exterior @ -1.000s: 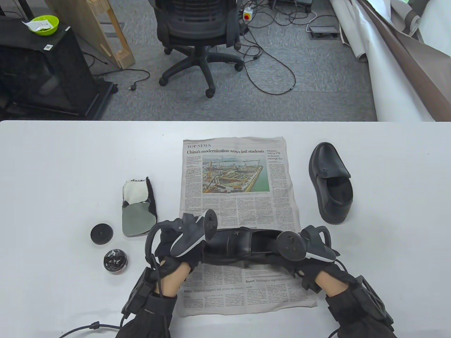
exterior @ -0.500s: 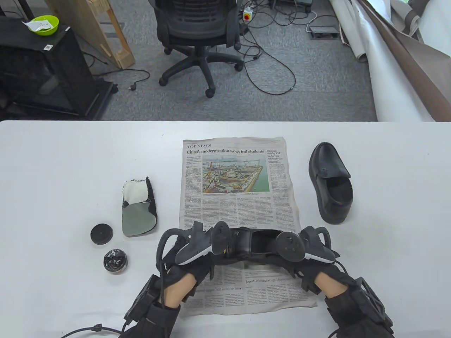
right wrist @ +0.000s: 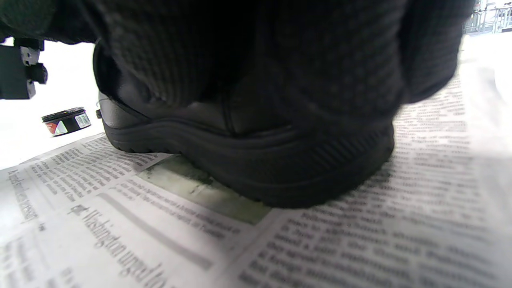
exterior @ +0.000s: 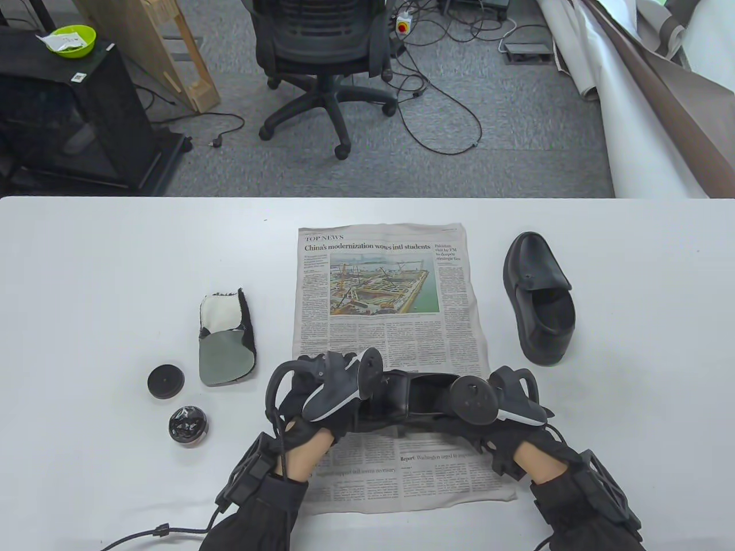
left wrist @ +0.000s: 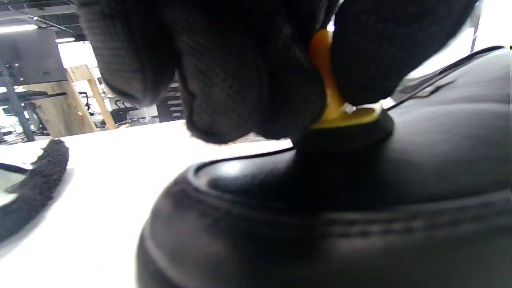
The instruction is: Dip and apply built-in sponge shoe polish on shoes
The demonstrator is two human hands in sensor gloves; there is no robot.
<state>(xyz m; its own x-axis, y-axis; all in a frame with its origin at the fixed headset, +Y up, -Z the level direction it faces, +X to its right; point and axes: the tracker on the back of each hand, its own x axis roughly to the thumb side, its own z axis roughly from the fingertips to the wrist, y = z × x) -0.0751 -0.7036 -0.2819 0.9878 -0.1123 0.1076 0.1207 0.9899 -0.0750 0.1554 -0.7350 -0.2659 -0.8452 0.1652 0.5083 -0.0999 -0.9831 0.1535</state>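
The left hand [exterior: 321, 402] pinches a sponge [left wrist: 346, 120] on the shoe [exterior: 413, 396]; the right hand [exterior: 499, 425] grips its heel. 1 open tin [exterior: 188, 426] holds black polish.

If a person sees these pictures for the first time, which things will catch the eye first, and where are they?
First, the two gloved hands at the near edge of the table: the right hand grips the heel of a black shoe lying on the newspaper, while the left hand pinches a yellow-handled sponge against its toe. Next, the second shoe stands alone to the right of the paper. Left of the paper lie a mitt, a lid and an open polish tin.
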